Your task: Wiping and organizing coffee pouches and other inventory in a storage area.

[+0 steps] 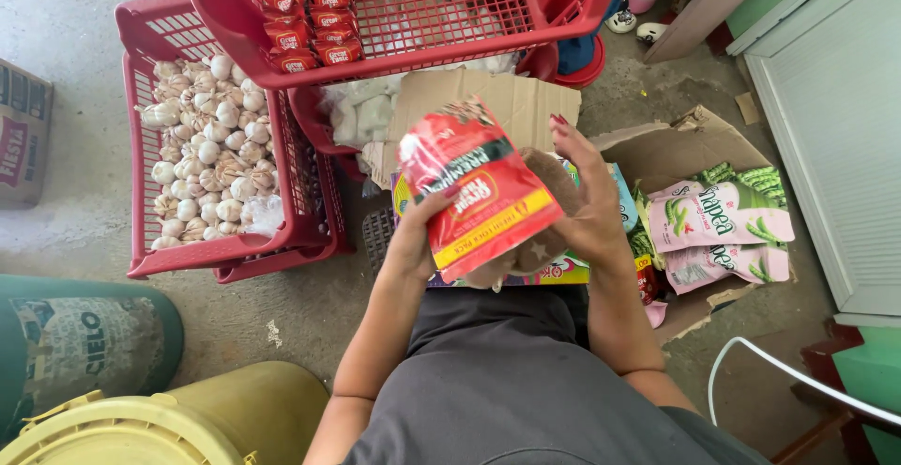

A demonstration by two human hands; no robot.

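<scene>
A concrete floor carries everything here. The upper red crate sits highest in view, with a row of small red sachets stacked along its left side. Below and to its left, a lower red crate is heaped with garlic bulbs. At the bottom left stand a yellow drum and, just beside it, a green drum. To the right, an open cardboard box lies on the floor, holding pink snack bags with green ones behind them. Flat cardboard rests under the upper crate's front edge. In the middle, held up over the person's lap, is a red packet with a yellow band. The left hand grips its lower left edge, thumb over the front, fingers closed on it. The right hand cups the packet from behind on the right side, fingers loosely curved with the tips raised; a brown item sits between that palm and the packet.
</scene>
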